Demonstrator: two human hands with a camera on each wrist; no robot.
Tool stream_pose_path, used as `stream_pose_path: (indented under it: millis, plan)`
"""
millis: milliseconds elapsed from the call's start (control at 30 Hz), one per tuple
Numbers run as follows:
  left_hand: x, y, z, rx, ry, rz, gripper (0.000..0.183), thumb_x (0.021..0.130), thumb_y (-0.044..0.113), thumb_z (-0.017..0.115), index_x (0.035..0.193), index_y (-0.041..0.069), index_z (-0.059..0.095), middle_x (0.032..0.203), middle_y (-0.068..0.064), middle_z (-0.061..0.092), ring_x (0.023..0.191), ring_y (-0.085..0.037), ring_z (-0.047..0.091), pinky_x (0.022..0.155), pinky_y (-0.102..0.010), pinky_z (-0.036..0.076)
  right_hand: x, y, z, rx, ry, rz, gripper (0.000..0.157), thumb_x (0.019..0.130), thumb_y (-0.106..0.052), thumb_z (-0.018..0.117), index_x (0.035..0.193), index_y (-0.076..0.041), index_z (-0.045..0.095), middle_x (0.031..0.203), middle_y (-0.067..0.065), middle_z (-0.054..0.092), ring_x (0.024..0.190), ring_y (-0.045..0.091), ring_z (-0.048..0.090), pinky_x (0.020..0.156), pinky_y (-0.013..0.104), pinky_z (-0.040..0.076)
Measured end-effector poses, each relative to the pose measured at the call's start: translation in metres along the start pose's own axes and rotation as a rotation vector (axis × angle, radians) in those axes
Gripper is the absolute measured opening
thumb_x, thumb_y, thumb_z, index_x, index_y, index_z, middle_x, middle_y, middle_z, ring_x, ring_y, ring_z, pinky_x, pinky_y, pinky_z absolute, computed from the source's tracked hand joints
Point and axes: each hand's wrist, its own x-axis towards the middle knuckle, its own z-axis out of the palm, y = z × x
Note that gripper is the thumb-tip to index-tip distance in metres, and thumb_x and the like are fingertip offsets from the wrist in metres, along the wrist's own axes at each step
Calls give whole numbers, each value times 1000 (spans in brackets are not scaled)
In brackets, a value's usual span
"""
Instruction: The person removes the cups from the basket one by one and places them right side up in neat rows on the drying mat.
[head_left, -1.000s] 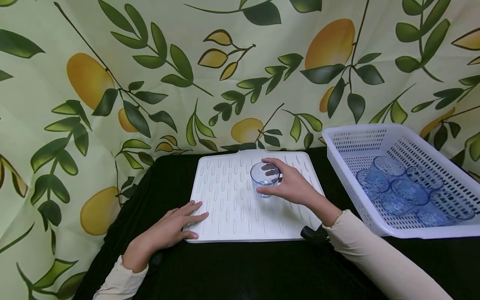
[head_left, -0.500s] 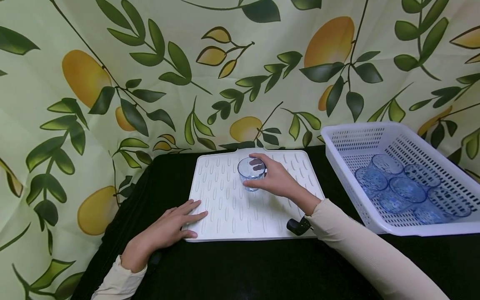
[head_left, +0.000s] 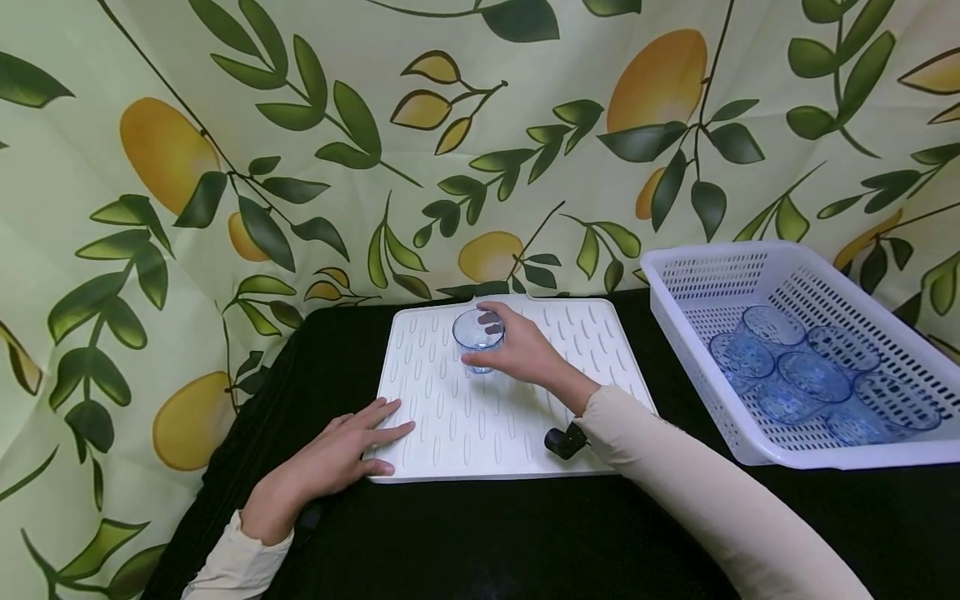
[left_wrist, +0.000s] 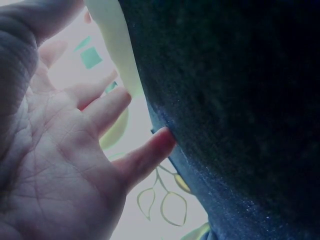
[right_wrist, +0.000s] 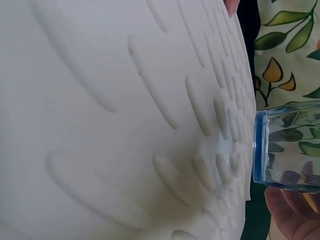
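Observation:
A clear, blue-tinted drinking glass (head_left: pixel 470 333) is in my right hand (head_left: pixel 521 348), thumb on the near side and fingers round the far side. It stands upright over the back middle of a white drying mat (head_left: pixel 465 450) with raised oval ridges. From the right wrist, the glass's thick blue base (right_wrist: pixel 259 147) shows close over the mat, and fingers (right_wrist: pixel 290 212) lie along its side. My left hand (head_left: pixel 322 454) rests with spread, straight fingers on the mat's front left corner. The left wrist view shows that palm (left_wrist: pixel 60 150) holding nothing.
At the right stands a white perforated plastic basket (head_left: pixel 705 400) with several similar blue glasses (head_left: pixel 813 379) inside. A black cloth (head_left: pixel 480 542) covers the table. Behind it hangs a curtain (head_left: pixel 450 192) printed with leaves and fruit.
My right hand has carried the glass leftward and slightly toward the back over the mat. The left hand keeps its place on the corner.

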Motion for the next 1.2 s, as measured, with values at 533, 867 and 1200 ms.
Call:
stream_pose_path:
  millis: [533,867,1200]
  plan:
    - [-1,-1,1,-11,-6,-2,60,89,31,72,146,26,51,163,-13,31,151,-39,26,109,-67,29,19,1,23,26,8,5,87,77,-35,86,148,-12,41,141,9,58,128,29,59,103,44,49]
    - [0,-2,0,-14,0,4,60,89,29,72,146,25,52,163,-13,31,151,-39,26,109,-65,31,30,2,27,63,44,20,88,77,-33,86,148,-10,40,142,12,57,132,29,54,108,44,46]
    - [0,-3,0,1,2,10,60,89,31,71,146,26,51,163,-13,31,151,-39,27,109,-66,31,36,-3,32,42,83,-5,89,77,-33,85,150,-9,38,141,12,57,130,30,56,107,43,47]
